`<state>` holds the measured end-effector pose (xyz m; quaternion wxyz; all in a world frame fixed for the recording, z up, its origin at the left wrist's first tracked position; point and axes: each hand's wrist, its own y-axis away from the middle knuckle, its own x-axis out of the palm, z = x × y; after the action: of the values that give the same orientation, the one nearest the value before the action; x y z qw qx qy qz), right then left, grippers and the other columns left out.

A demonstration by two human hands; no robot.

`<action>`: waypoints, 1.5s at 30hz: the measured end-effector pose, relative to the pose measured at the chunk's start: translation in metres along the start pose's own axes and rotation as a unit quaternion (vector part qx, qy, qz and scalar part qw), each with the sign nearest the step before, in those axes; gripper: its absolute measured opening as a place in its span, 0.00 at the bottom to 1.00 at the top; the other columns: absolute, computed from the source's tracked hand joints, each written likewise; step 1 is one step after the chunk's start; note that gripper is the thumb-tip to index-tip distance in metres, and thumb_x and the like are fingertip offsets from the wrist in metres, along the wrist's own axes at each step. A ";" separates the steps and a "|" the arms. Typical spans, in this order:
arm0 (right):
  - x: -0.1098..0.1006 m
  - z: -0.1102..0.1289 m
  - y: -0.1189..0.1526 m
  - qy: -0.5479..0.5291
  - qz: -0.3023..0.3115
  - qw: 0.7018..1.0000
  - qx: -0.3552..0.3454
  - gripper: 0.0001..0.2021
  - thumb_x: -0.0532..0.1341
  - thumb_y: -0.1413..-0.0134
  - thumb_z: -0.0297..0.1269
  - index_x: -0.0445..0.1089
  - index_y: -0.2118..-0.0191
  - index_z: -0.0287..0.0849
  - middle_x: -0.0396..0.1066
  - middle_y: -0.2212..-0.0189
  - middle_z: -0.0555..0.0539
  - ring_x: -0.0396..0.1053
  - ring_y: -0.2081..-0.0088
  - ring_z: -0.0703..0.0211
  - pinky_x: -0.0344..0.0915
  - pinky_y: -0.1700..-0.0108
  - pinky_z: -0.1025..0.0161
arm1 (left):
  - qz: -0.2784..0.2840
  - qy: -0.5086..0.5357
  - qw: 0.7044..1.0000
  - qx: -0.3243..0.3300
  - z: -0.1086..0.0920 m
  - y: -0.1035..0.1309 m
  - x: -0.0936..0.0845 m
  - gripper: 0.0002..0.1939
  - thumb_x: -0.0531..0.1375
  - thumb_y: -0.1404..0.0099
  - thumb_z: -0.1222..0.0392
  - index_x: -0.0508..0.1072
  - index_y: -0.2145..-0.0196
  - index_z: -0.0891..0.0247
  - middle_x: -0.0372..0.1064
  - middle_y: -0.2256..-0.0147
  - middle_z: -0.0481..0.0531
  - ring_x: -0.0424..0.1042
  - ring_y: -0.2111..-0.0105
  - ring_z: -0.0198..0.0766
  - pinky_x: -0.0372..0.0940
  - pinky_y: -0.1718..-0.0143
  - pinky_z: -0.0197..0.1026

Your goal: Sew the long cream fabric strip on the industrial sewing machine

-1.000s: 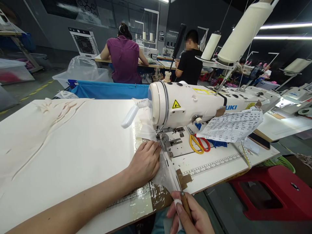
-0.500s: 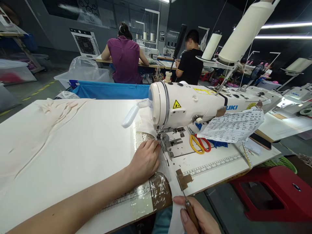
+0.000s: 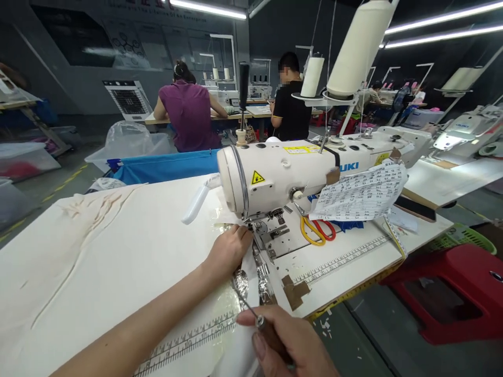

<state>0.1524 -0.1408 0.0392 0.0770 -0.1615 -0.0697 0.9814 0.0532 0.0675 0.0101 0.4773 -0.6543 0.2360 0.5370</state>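
Note:
My left hand [image 3: 230, 251] rests beside the needle area of a white sewing machine [image 3: 275, 183], its fingers bent together and closed on a strip of white fabric [image 3: 236, 348]. The strip runs from there towards the table's front edge. My right hand [image 3: 293, 340] grips an awl [image 3: 270, 335] by its wooden handle. The awl's thin metal spike points up and left over the strip, below my left wrist. My right fingertips are near the fabric; whether they also pinch it I cannot tell.
Scissors with yellow and red handles [image 3: 313, 233] lie right of the needle plate. A handwritten sheet [image 3: 357, 196] hangs on the machine. Pale fabric [image 3: 74, 241] lies at the table's left. A red stool [image 3: 459, 293] stands at the right. Two people sit farther back.
My right hand has moved left with the awl, and the lower fabric strip has swung left too. My left hand stays by the needle. The camera view has shifted.

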 end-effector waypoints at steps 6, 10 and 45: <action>-0.015 -0.032 -0.012 0.211 -0.033 0.977 -0.020 0.19 0.44 0.28 0.37 0.64 0.41 0.38 0.76 0.69 0.45 0.71 0.75 0.55 0.60 0.77 0.64 | -0.076 0.177 0.981 -0.012 0.020 0.007 0.007 0.10 0.51 0.28 0.63 0.72 0.61 0.63 0.72 0.59 0.56 0.72 0.59 0.42 0.71 0.64 0.41; -0.016 -0.042 -0.032 0.328 -0.092 0.940 -0.037 0.18 0.44 0.28 0.34 0.62 0.42 0.33 0.77 0.67 0.41 0.74 0.72 0.51 0.60 0.76 0.62 | -0.083 0.251 0.964 -0.005 0.026 0.006 0.006 0.11 0.52 0.28 0.58 0.73 0.63 0.63 0.73 0.61 0.55 0.73 0.60 0.41 0.70 0.62 0.41; 0.000 -0.052 -0.065 0.370 -0.100 0.921 -0.069 0.14 0.55 0.38 0.24 0.68 0.49 0.38 0.77 0.64 0.45 0.74 0.69 0.54 0.62 0.73 0.64 | -0.042 0.316 0.946 -0.060 0.030 0.002 0.000 0.13 0.55 0.30 0.53 0.76 0.67 0.61 0.75 0.63 0.54 0.75 0.62 0.41 0.70 0.62 0.40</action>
<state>0.1781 -0.0714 0.0004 0.1839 -0.5104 -0.1193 0.8315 0.0376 0.0926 0.0109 0.3604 -0.8271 0.3142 0.2954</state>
